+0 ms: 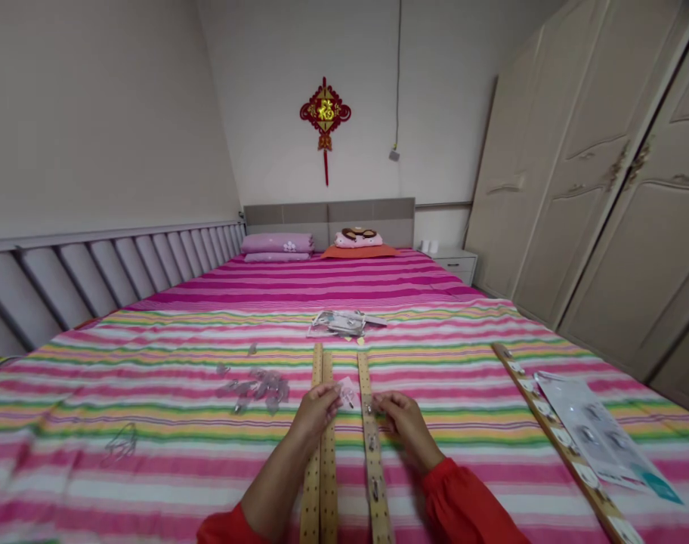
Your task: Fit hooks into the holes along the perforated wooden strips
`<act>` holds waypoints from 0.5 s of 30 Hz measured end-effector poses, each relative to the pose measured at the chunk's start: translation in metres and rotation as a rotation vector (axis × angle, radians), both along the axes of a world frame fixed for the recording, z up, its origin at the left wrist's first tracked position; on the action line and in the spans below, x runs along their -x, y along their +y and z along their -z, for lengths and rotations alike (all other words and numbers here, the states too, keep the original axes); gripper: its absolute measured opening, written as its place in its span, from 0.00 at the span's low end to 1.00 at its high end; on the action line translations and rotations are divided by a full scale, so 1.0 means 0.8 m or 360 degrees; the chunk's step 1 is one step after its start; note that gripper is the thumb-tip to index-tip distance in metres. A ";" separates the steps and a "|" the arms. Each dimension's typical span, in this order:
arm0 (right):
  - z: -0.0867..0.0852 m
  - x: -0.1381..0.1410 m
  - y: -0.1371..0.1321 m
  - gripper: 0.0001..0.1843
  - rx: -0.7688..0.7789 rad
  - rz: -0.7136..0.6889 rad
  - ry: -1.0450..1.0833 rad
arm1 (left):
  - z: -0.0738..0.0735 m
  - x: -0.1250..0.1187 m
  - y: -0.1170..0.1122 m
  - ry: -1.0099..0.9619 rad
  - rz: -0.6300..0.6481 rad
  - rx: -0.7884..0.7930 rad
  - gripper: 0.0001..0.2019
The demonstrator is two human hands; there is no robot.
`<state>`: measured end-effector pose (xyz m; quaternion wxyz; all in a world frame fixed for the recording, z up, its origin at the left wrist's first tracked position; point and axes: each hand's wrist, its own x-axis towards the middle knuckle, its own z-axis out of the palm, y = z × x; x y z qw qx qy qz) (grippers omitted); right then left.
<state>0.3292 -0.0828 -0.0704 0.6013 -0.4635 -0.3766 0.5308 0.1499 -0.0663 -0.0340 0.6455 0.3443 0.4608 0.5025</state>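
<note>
Between thumb and fingers, my left hand pinches a small clear plastic bag with a little metal piece in it. My right hand is closed in a pinch at the right edge of a narrow wooden strip with holes; what its fingertips hold, if anything, is too small to make out. Several small metal fittings sit along that strip. Under my left hand and forearm lie two more perforated wooden strips, side by side.
Small clear bags are heaped at left, near a thin wire-like tangle. Beyond the strips lies a pile of packets. At right are a strip with white-tagged pieces and a blister pack. A striped sheet covers the bed.
</note>
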 end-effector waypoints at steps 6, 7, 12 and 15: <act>-0.018 -0.001 0.010 0.16 -0.0069 -0.0147 -0.0116 | -0.002 -0.032 0.020 0.0001 0.0053 0.0030 0.19; -0.017 -0.002 0.012 0.16 -0.0086 -0.0143 -0.0104 | -0.001 -0.035 0.023 0.0021 0.0057 0.0029 0.18; -0.007 -0.008 0.026 0.16 -0.0049 -0.0114 -0.0074 | 0.010 -0.048 0.046 0.0118 0.0058 -0.0022 0.14; -0.001 -0.010 0.038 0.16 -0.0019 -0.0068 -0.0077 | 0.021 -0.053 0.062 0.0141 0.0054 -0.0071 0.11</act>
